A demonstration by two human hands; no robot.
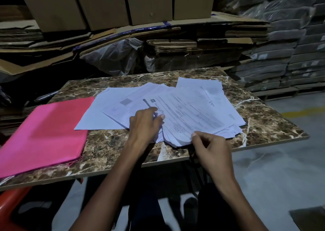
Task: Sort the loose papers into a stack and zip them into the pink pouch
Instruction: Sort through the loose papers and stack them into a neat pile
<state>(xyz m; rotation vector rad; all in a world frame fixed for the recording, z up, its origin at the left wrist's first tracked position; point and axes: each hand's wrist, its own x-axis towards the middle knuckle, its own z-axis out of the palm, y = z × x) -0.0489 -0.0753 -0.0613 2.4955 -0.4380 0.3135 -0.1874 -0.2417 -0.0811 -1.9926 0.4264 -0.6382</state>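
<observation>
Papers (175, 107) are the job on my feed, and they are far from stacked: I see them fanned loosely across the centre and right of the marble-patterned table (263, 118), sheets lying at different angles, edges out of line, one sheet poking out toward the upper right and a couple sliding left toward the pouch. By my judgement the sorting has only just begun.

Left of centre the pink pouch (45, 134) lies flat on the same table, just beside the leftmost sheet and, as far as I can tell, not touching it. I cannot make out its zip or whether it is open; nothing shows inside it. So the gathering, squaring, loading and zipping all seem left to do.

Below centre, my left hand (144, 123) rests on the fan with fingers loosely bent and close together, fingertips pressing the top sheet. My right hand (211, 148), at the near edge of the pile, pinches the corner of a few sheets between thumb and curled fingers, apparently to draw them in.
</observation>
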